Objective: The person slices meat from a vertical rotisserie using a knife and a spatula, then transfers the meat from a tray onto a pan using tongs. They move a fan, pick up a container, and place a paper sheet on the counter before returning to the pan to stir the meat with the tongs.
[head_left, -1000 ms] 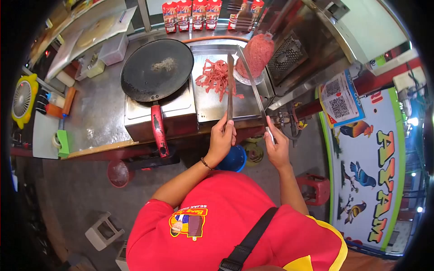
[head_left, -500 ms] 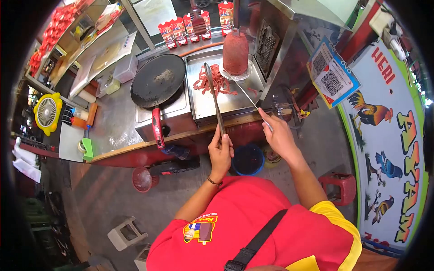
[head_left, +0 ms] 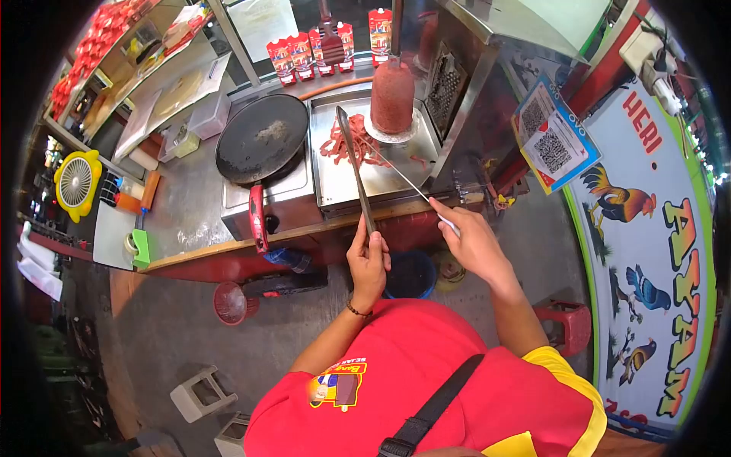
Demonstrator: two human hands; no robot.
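Observation:
My left hand is wrapped round the handle end of long metal tongs, which reach up over the steel tray. In my right hand is a long thin knife with a pale handle, its blade slanting up-left toward the tongs. Thin red meat slices lie in a pile on the tray, beneath the tool tips. Behind the knife stands an upright red cone of meat on a round silvery plate.
A black pan with a red handle sits on the stove left of the tray. Red cartons and a spatula are at the back. A QR sign hangs right. Stools and a blue bucket are below.
The knife blade has moved left, away from the base of the meat cone and over the slices. The whole view has shifted slightly.

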